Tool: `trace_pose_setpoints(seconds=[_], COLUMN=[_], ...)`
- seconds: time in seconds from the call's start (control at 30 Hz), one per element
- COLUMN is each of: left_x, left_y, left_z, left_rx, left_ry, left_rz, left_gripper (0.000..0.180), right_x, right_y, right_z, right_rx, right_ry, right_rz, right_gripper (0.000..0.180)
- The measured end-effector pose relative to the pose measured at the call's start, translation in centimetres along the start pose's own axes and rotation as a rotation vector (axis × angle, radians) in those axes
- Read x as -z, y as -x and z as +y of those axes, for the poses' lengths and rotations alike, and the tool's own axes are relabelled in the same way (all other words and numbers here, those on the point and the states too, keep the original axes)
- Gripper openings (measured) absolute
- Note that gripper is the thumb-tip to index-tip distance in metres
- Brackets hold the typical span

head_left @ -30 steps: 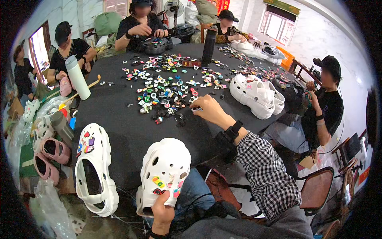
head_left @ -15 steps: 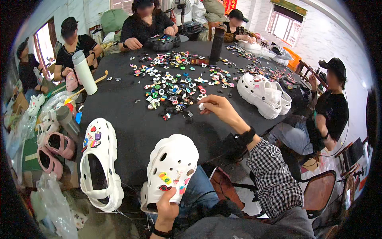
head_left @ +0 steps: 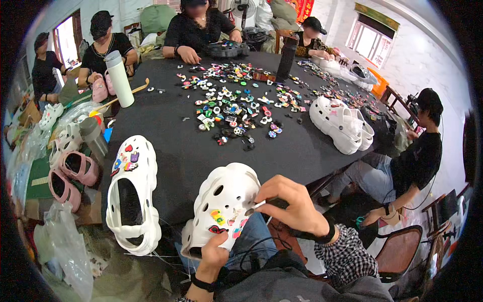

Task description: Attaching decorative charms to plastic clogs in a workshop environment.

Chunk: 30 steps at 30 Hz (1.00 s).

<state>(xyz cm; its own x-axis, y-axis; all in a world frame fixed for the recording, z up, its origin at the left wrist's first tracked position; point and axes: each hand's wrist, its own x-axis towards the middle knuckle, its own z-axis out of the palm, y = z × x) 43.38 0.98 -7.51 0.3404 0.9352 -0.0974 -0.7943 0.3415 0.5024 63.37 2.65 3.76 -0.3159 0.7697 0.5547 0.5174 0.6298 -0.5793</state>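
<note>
My left hand point(head_left: 215, 253) grips a white clog point(head_left: 229, 186) by its heel end, thumb on top, above my lap. Several colourful charms sit on the clog's upper, among them a yellow-green one point(head_left: 218, 217) and a red-and-black one point(head_left: 217, 229). At the clog's right side, my right hand point(head_left: 291, 205) pinches a small white shoe charm point(head_left: 258, 205) between thumb and fingers; its shape is mostly hidden. Left of the held clog, a second white clog point(head_left: 151, 186) lies at the table edge with charms on its toe.
Loose charms point(head_left: 234, 113) spread over the black table point(head_left: 171, 146). A pair of white clogs point(head_left: 334, 121) stands to the right, a pale bottle point(head_left: 119, 80) far left. Pink shoes point(head_left: 78, 168) lie at the left. Several people sit around the table; a chair point(head_left: 402, 249) is lower right.
My right hand has come back from the charm pile to the held clog, bringing the white charm. The view has shifted slightly. The person at right has lowered an arm.
</note>
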Motion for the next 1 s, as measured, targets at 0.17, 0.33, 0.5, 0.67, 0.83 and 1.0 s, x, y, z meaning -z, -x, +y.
trace_pose_setpoints(seconds=[0.17, 0.33, 0.5, 0.67, 0.83, 1.0], left_x=[0.7, 2.9, 2.7, 2.5, 2.5, 5.0], left_y=[0.2, 0.7, 0.0, -0.4, -0.4, -1.3], left_z=[0.1, -1.0, -1.1, -1.4, -2.1, -4.6], left_rx=[0.062, -0.203, -0.289, -0.372, -0.199, -0.183], left_ry=[-0.328, -0.699, -0.841, -0.808, -0.581, -0.220], left_rz=[0.017, -0.137, -0.139, -0.174, -0.113, -0.083], left_gripper=[0.066, 0.041, 0.035, 0.031, 0.029, 0.022], right_x=[-1.0, -1.2, -1.2, -0.5, -0.1, 0.2], right_y=[0.5, 0.4, 0.1, -0.6, -1.0, -2.4], right_z=[-0.5, -1.9, -2.8, -2.8, -3.2, -4.1], right_rx=[0.028, -0.061, -0.081, -0.030, -0.135, -0.124], right_ry=[0.075, 0.244, 0.340, 0.331, 0.384, 0.510], right_rz=[0.025, 0.000, -0.010, -0.035, -0.080, -0.191], right_gripper=[0.020, 0.017, 0.017, 0.014, 0.014, 0.034])
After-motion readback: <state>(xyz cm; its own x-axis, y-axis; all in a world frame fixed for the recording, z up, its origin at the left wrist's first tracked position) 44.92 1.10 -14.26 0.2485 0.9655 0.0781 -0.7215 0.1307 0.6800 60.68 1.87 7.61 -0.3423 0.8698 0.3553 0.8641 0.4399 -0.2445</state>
